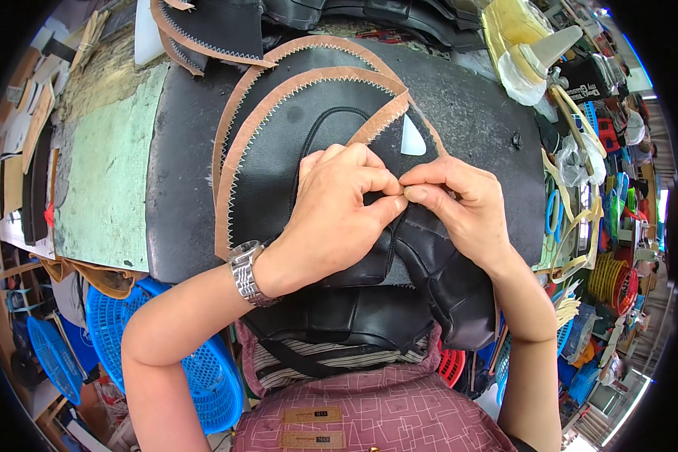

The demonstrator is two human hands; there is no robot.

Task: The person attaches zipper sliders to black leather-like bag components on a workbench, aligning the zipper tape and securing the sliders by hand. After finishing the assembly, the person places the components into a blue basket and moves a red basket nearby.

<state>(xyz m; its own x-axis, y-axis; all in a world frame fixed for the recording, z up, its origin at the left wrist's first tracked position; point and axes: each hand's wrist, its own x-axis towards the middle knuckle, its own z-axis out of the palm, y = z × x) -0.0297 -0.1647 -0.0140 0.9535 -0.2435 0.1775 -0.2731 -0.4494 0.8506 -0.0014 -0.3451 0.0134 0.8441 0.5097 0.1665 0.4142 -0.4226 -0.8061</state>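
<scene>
Both hands meet over a black leather piece (279, 128) with a tan border and white zigzag stitching, like a part of a shoe upper. My left hand (339, 211), a metal watch on its wrist, pinches with thumb and forefinger. Against those fingertips, my right hand (459, 200) is pinched as well. Whatever lies between the fingertips is too small to make out. A pale triangular patch (412, 139) shows just beyond them. Beneath the top piece lies a second tan-edged one (301, 51). Folded black leather (448, 282) hangs below my right hand toward my lap.
More tan-edged black pieces (218, 30) lie at the table's far side. A yellowish bottle with a pale nozzle (531, 64) is at the far right. Blue-handled scissors (554, 211) are at the right edge. Blue plastic baskets (211, 377) stand below the table's left side.
</scene>
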